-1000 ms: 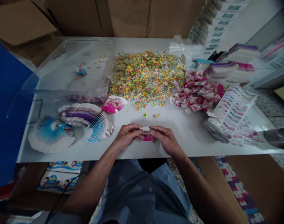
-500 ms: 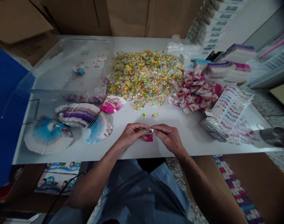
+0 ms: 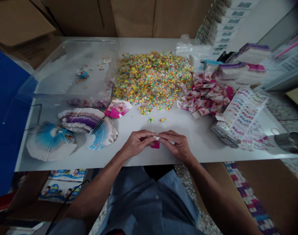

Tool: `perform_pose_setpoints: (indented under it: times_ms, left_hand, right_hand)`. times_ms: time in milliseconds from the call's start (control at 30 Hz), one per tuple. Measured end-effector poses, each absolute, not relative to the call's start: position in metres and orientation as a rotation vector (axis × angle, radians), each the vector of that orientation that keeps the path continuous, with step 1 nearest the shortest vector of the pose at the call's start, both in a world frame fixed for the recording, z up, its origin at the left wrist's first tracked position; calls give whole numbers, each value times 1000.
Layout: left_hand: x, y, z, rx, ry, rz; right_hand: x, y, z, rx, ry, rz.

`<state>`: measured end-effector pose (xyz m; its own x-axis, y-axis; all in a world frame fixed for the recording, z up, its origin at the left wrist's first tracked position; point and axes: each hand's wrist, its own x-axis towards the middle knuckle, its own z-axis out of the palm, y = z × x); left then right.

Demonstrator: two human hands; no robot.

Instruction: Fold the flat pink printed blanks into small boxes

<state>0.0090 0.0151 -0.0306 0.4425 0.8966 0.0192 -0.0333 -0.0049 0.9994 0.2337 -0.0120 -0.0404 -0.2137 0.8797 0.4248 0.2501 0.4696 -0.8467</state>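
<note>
Near the table's front edge, my left hand (image 3: 137,143) and my right hand (image 3: 175,143) meet at a small pink and white carton (image 3: 155,145). Both hands pinch its white upper end between thumbs and fingers, which cover much of it; the pink part hangs below. Just beyond my fingertips lie two small clear packets of coloured pieces, a left packet (image 3: 151,120) and a right packet (image 3: 163,120). Behind them spreads a big heap of similar packets (image 3: 151,81). Several pink cartons (image 3: 207,98) are piled right of the heap.
On the left are fanned pink flat cartons (image 3: 118,109), a purple-and-blue fan (image 3: 87,121), a blue fan (image 3: 49,141) and a clear plastic bag (image 3: 65,71). To the right stand sticker sheets (image 3: 244,112) and a metal cup (image 3: 289,142). Cardboard (image 3: 136,19) lines the back.
My fingers have closed in over the carton's white upper end, and the opening seen there before no longer shows. The loose packets have stayed where they were.
</note>
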Motion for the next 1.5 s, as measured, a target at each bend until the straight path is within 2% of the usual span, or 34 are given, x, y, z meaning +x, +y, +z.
perform_pose_setpoints:
  times_ms: [400, 767, 1033, 1167, 1300, 1367, 1500]
  left_hand:
    - [7, 15, -23, 1415, 835, 848]
    - [9, 11, -24, 1186, 860, 819]
    - [14, 20, -20, 887, 913, 630]
    - [8, 17, -13, 1205, 1130, 754]
    - [-18, 39, 8, 1887, 1794, 992]
    - [-33, 60, 16, 2125, 2024, 864]
    - [-47, 94, 15, 2238, 2217, 466]
  right_hand:
    - [235, -12, -39, -980, -1660, 949]
    - [248, -11, -56, -914, -1984, 526]
    - [243, -15, -56, -938, -2040, 504]
    - [240, -13, -46, -1069, -1707, 763]
    - [258, 6, -27, -1055, -850, 921]
    - [262, 14, -21, -994, -635, 1007]
    - [249, 6, -30, -1136, -653, 1227]
